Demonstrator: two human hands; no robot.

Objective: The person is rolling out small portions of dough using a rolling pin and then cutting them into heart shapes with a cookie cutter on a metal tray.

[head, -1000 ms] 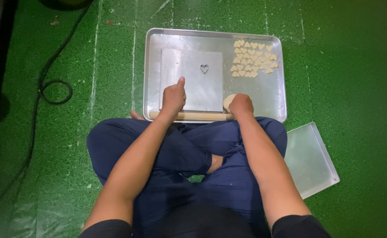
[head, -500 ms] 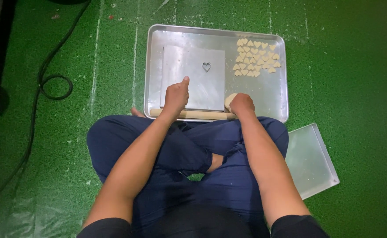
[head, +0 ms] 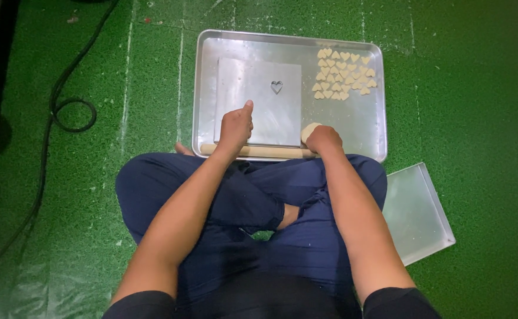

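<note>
The rolling pin (head: 259,152) is pressed by the left hand (head: 235,127) with fingers flat, while dough (head: 309,131) is gripped by the right hand (head: 324,140), keeping both steady on the tray (head: 365,127).

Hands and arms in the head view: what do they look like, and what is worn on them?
Both the left hand and the right hand are bare: no gloves, rings, watch or bands show. The forearms are bare up to black short sleeves at the bottom edge of the picture. Dark blue trousers cover the crossed legs beneath them.
</note>
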